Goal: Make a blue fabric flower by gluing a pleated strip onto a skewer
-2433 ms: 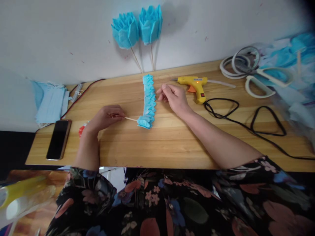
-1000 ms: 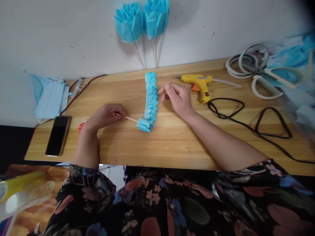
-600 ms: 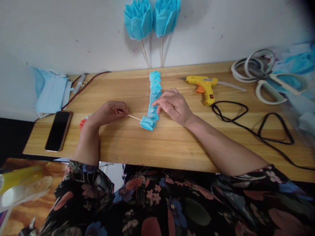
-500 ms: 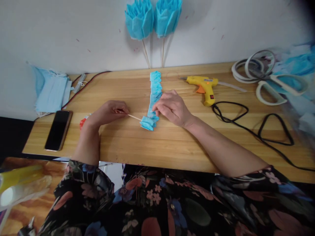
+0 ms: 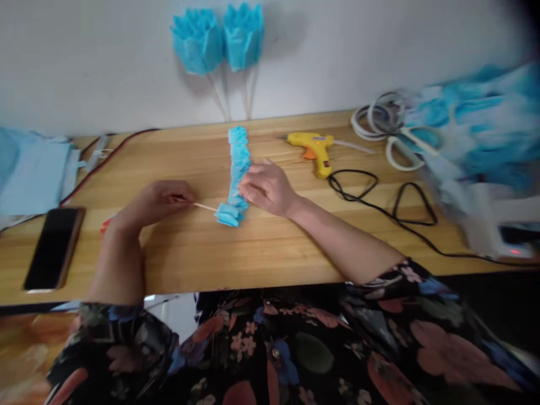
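My left hand [image 5: 166, 199] is closed around a thin wooden stick [image 5: 206, 207]. The stick's far end is wrapped in a small roll of blue fabric [image 5: 228, 215], lying on the wooden table. From that roll a long pleated blue strip [image 5: 238, 157] runs away from me toward the wall. My right hand [image 5: 268, 188] rests at the strip's right edge near the roll, fingers curled and pinching it; the fingertips are partly hidden. Two blue fabric flowers [image 5: 198, 42] on sticks stand against the wall behind the strip.
A yellow glue gun [image 5: 314, 147] with a black cord [image 5: 396, 219] lies to the right. Beyond are tape rolls [image 5: 358, 125], white-handled scissors [image 5: 405, 160] and heaped blue material [image 5: 498, 124]. Leftward are a phone [image 5: 54, 247] and blue face masks [image 5: 36, 174].
The camera has turned right, so the whole scene sits farther left and a white device with a red light shows at right. Both hands keep nearly the same place against the strip.
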A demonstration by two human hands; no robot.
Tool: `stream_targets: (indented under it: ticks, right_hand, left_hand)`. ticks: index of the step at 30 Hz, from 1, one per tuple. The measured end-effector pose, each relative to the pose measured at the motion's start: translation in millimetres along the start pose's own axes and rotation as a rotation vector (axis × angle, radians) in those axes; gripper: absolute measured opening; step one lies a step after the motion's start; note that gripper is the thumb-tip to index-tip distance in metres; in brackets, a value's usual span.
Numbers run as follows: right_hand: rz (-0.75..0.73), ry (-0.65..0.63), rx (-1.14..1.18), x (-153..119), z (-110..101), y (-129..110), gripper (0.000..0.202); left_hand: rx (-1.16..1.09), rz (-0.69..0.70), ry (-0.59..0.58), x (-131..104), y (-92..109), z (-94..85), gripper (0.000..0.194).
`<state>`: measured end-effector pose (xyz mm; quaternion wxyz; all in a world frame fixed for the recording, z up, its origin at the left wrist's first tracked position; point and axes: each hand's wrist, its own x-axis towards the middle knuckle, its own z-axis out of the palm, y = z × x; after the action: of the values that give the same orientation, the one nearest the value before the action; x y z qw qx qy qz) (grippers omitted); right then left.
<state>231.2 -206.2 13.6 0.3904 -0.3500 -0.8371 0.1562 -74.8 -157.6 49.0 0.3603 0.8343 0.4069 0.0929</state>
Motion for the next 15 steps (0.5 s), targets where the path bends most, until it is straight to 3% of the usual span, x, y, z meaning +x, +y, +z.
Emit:
stream_targets:
  ticks: [9,12,15]
  right_hand:
    - [0.14,0.018,-0.413,3.2,-10.2,-8.8,0.047]
    - [0.169,0.033,-0.46,2.4,-27.2,-10.5,0.046]
    - [0.202,0.065,-0.452,-6.6,-57.7,-3.3,0.044]
  left_hand:
    - [-0.093,-0.16,-0.033,-0.6,-7.8,-3.9,0.02]
    - [-0.098,-0.169,-0.054,-0.8,-7.2,-3.7,0.014]
    - [-0.082,-0.159,-0.069,-0.3,-6.2,-3.5,0.016]
